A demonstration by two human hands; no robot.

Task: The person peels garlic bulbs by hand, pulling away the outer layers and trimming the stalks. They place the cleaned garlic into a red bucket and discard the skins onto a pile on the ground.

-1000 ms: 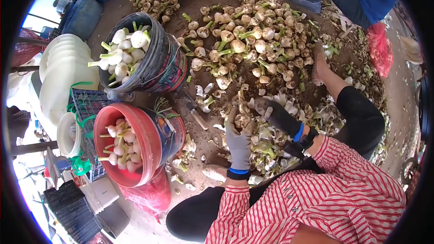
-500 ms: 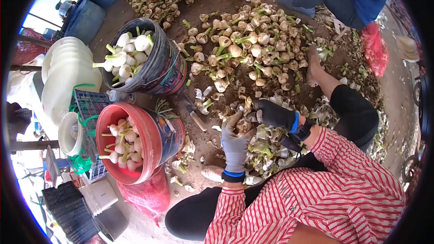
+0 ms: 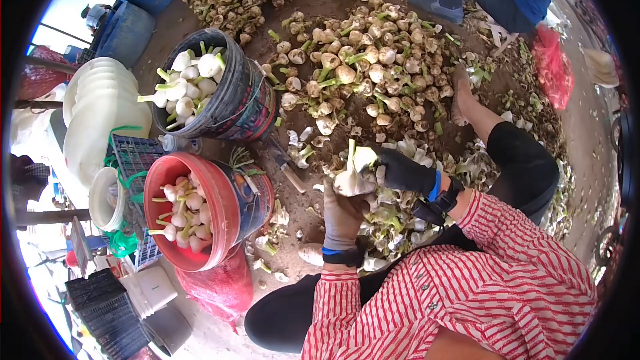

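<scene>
left hand in a grey glove, cradling a garlic bulb from below, stem up! right hand, dark glove, has the pale peel at its side. dirt-brown bulbs heaped beyond, the black bucket and red bucket both holding cleaned white garlic, tilted on the ground.

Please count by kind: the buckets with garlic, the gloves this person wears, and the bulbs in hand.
Black-rimmed round plastic bucket, red-rimmed one: 2
Grey fabric left glove, black right glove: 2
White garlic bulb, green-stemmed: 1
Total: 5
</scene>
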